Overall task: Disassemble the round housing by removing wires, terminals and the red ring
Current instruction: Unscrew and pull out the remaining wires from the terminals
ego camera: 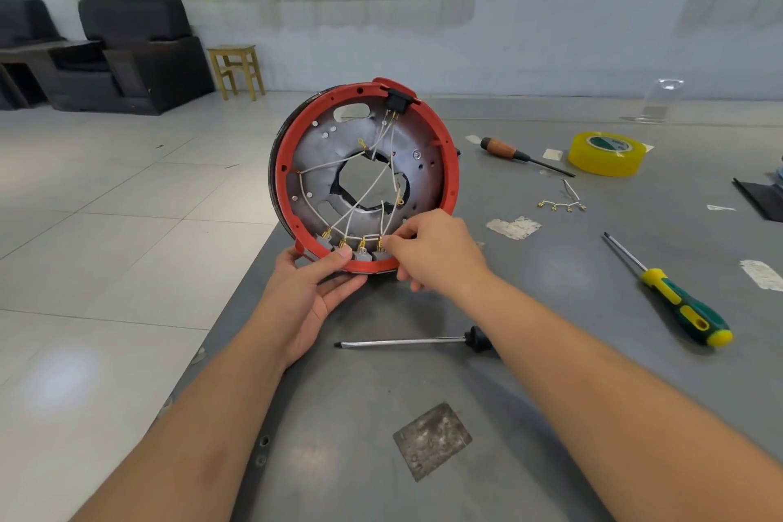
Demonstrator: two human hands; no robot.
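Observation:
The round housing (313,165) is held upright above the grey table's left edge, its open inner side facing me. A red ring (284,157) runs around its rim. White wires (360,199) cross the central hole and end in brass terminals (344,242) on a row of grey blocks at the bottom. My left hand (315,288) grips the bottom rim, thumb on the red ring. My right hand (436,252) pinches the rightmost terminal in that row with fingertips.
On the grey table (551,373) lie a long-shaft screwdriver (406,341), a green-yellow screwdriver (678,301), a brown-handled screwdriver (521,155), a yellow tape roll (606,153), a removed wire piece with terminals (563,203) and a metal plate (432,441). Tiled floor lies left.

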